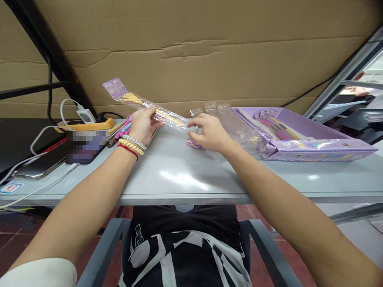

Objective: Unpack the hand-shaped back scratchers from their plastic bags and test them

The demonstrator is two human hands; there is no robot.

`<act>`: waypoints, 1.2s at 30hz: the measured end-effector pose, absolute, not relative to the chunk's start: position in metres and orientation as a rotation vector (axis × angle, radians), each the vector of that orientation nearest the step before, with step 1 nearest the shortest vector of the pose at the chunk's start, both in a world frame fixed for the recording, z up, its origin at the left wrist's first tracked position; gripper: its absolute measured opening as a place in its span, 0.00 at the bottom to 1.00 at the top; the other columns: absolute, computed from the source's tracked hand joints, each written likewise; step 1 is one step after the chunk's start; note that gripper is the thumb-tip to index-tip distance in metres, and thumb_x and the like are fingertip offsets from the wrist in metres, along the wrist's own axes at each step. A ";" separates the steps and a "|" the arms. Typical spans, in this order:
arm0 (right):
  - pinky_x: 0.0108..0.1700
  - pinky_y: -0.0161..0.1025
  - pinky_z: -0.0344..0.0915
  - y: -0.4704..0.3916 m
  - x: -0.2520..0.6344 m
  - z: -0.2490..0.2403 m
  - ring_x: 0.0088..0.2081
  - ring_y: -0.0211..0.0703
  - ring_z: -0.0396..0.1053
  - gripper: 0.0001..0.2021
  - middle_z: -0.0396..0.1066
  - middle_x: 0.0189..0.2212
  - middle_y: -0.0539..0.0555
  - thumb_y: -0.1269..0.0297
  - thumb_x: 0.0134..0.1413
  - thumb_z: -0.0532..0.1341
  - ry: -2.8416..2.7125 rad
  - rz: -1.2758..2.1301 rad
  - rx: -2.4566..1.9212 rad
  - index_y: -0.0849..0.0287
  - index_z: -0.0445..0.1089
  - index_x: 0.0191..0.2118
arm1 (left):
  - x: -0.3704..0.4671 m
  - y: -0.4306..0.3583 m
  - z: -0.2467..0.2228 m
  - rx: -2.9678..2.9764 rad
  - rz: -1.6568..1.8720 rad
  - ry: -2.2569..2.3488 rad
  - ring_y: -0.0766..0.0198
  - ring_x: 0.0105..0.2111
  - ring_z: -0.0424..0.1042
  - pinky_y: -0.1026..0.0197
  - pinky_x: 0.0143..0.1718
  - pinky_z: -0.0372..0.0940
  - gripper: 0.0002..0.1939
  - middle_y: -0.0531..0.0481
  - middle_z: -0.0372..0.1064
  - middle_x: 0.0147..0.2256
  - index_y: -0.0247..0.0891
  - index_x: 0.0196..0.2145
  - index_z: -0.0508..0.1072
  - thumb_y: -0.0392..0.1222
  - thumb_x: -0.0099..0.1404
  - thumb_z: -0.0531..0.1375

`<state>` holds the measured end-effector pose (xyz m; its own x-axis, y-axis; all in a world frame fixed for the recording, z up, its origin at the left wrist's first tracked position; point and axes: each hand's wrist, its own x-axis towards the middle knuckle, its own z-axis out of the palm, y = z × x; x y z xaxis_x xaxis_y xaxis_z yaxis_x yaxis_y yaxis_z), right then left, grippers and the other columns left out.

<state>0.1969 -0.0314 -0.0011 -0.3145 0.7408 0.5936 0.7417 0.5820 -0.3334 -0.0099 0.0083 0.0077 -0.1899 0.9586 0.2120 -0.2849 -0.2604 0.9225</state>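
A long clear plastic packet (169, 116) is held up slantwise above the table, with a purple printed card (115, 87) at its upper left end. Inside lies a thin yellow stick topped by a small yellow hand shape (131, 98). My left hand (143, 125) grips the packet near its middle, thumb on top. At the packet's lower right end, my right hand (205, 131) has its fingers curled around the plastic edge. Just under my right hand lie small pink printed cards (194, 144), partly hidden.
To the right, a purple box (323, 149) holds several packaged sticks; clear empty bags (239, 129) lean on its left side. On the left are phones (44, 159), a yellow power strip (89, 125), white cables and several pens (124, 126). Cardboard (191, 52) stands behind the table.
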 end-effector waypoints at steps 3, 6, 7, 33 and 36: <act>0.40 0.41 0.61 -0.031 0.197 0.000 0.36 0.45 0.67 0.12 0.72 0.33 0.57 0.72 0.46 0.59 -2.074 -0.025 -1.225 0.62 0.79 0.37 | -0.009 0.009 0.008 1.036 1.663 0.929 0.67 0.22 0.70 0.66 0.24 0.70 0.12 0.54 0.67 0.22 0.38 0.26 0.66 0.44 0.56 0.66; 0.38 0.41 0.61 -0.031 0.196 0.002 0.36 0.45 0.67 0.10 0.72 0.32 0.57 0.74 0.45 0.59 -2.004 -0.027 -1.321 0.61 0.78 0.30 | -0.009 0.009 0.009 1.006 1.668 0.926 0.67 0.20 0.69 0.65 0.23 0.69 0.11 0.54 0.67 0.21 0.38 0.25 0.66 0.42 0.57 0.65; 0.38 0.41 0.60 -0.031 0.196 0.002 0.36 0.45 0.67 0.09 0.71 0.32 0.57 0.75 0.45 0.59 -1.981 -0.025 -1.348 0.61 0.77 0.29 | -0.009 0.008 0.010 0.996 1.669 0.928 0.67 0.20 0.69 0.65 0.22 0.69 0.11 0.54 0.66 0.21 0.38 0.25 0.66 0.41 0.57 0.64; 0.41 0.46 0.62 -0.017 0.190 -0.015 0.34 0.42 0.58 0.07 0.58 0.28 0.52 0.59 0.45 0.73 -1.734 -0.297 -0.953 0.52 0.82 0.33 | -0.005 0.000 0.011 0.992 1.548 0.773 0.67 0.21 0.71 0.64 0.30 0.72 0.12 0.52 0.68 0.20 0.35 0.26 0.71 0.43 0.65 0.63; 0.45 0.49 0.63 -0.017 0.190 -0.015 0.39 0.45 0.60 0.07 0.63 0.33 0.54 0.56 0.47 0.72 -1.719 -0.333 -0.912 0.51 0.82 0.33 | -0.005 0.002 0.008 1.014 1.537 0.746 0.67 0.22 0.72 0.64 0.31 0.72 0.12 0.52 0.69 0.20 0.35 0.27 0.71 0.44 0.65 0.63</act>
